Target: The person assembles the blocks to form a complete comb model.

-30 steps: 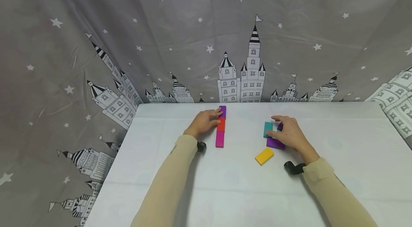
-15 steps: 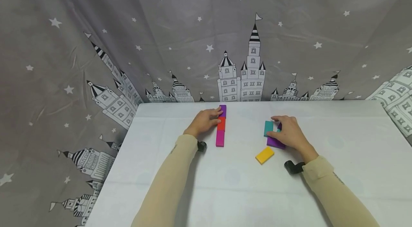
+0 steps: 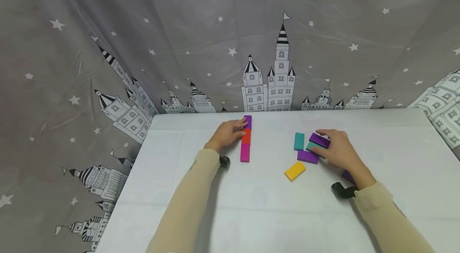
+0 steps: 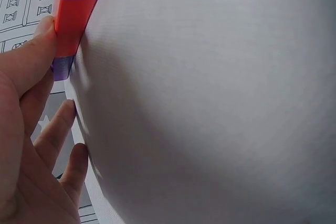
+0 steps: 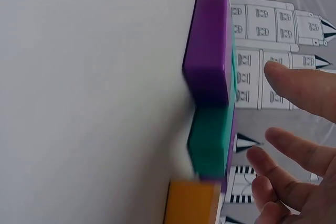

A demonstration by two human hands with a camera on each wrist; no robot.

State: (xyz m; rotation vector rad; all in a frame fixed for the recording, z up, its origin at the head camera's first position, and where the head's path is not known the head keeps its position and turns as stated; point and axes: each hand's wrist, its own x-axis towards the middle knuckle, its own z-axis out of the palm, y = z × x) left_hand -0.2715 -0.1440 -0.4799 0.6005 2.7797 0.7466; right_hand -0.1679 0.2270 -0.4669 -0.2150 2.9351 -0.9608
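My left hand (image 3: 226, 135) rests its fingertips at a straight row of a purple block (image 3: 248, 121), a red block (image 3: 246, 136) and a magenta block (image 3: 245, 153). In the left wrist view its thumb touches the red block (image 4: 71, 22), with other fingers spread below. My right hand (image 3: 338, 147) hovers with fingers apart over a teal block (image 3: 315, 148) and a purple block (image 3: 319, 140). Beside them lie another teal block (image 3: 299, 141) and another purple block (image 3: 307, 156). The right wrist view shows the fingers (image 5: 286, 148) away from the blocks, holding nothing.
A yellow block (image 3: 295, 170) lies at an angle nearer to me. One more purple block (image 3: 347, 176) is partly covered by the right wrist. The white tabletop (image 3: 258, 213) ends at a grey curtain (image 3: 201, 25) printed with castles and stars.
My right hand has shifted right, uncovering the purple and teal blocks beneath it and part of the purple block by the wrist. My left hand and its row stay put.
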